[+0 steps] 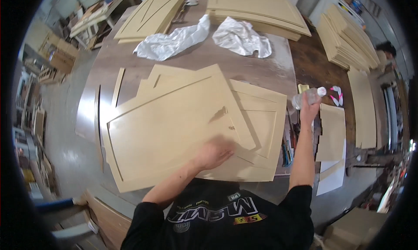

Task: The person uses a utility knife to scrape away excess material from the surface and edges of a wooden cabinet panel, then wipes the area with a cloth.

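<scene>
Nearest on my feed: black tee (213, 237), just short of L fingers. L hand (215, 153) is over the top panel (165, 128), fingers part-curled; it's blurred, so I can't tell the gap, whether anything's in it, or whether they touch the panel. Panel = tan w/ grooved border, lying askew, mostly L & fwd of those fingers. Just past them, 2 brown marks (220, 114) on it, 1 big, 1 small. Lower panel (265, 108) sticks out R of L fingers, same tan. Tools (286, 153), some blue, lie b/w the hands, nearer R; too small for me to ID.

R hand (310, 109) is farther out, fingers narrow, wrapped round a clear bottle (308, 97), tilted, white cap toward upper R. Board (333, 128) R of & nearer than R fingers; pink/white item (336, 96) just R of them, can't ID. 2 thin strips (117, 88) well L of L fingers.

Farther fwd of L fingers, on the table (106, 69): 2 crumpled white cloths (172, 40), then 2 tan stacks (257, 6) behind. Far R of R fingers: another stack (346, 36) & a person (386, 51) at the rim.
</scene>
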`<state>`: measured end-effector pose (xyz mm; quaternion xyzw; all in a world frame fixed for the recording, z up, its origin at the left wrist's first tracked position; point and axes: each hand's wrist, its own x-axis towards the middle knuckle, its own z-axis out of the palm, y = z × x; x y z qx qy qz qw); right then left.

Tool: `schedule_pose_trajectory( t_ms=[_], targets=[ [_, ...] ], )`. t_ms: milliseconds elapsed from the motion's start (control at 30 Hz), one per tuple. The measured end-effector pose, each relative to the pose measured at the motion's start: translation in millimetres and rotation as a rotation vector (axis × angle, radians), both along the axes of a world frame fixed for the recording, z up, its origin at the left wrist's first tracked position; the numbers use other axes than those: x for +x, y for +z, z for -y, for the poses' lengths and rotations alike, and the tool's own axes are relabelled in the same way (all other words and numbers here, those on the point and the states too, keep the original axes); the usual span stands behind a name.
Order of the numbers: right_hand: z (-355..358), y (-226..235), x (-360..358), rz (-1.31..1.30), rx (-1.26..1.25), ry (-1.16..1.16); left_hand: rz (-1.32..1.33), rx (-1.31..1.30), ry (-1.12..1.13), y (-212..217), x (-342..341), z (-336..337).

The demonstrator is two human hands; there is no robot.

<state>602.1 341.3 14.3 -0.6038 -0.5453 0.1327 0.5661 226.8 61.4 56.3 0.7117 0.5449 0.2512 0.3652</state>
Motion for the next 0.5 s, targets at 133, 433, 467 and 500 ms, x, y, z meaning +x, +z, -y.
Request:
schedule_pose_trajectory(
  t_ms=[133, 433, 467, 500],
  targets=[
    [67.5, 75.5, -57.8, 0.143, -0.092, 0.366, 0.057, -0.061, -0.018, -4.8, -12.6, 9.5],
    [164.7, 100.3, -172.4, 0.989, -0.647, 0.754, -0.202, 0.377, 0.211, -42.7, -59.4, 13.6],
    [166.1, 100.0, -178.0, 1.068, -0.627, 0.752, -0.195, 0.364, 0.172, -48.3, -63.6, 15.9],
    [169.5, 102.4, -184.3, 1.149, -0.61, 0.746, -0.184, 0.367, 0.17, -46.1, -64.9, 16.9]
  ],
)
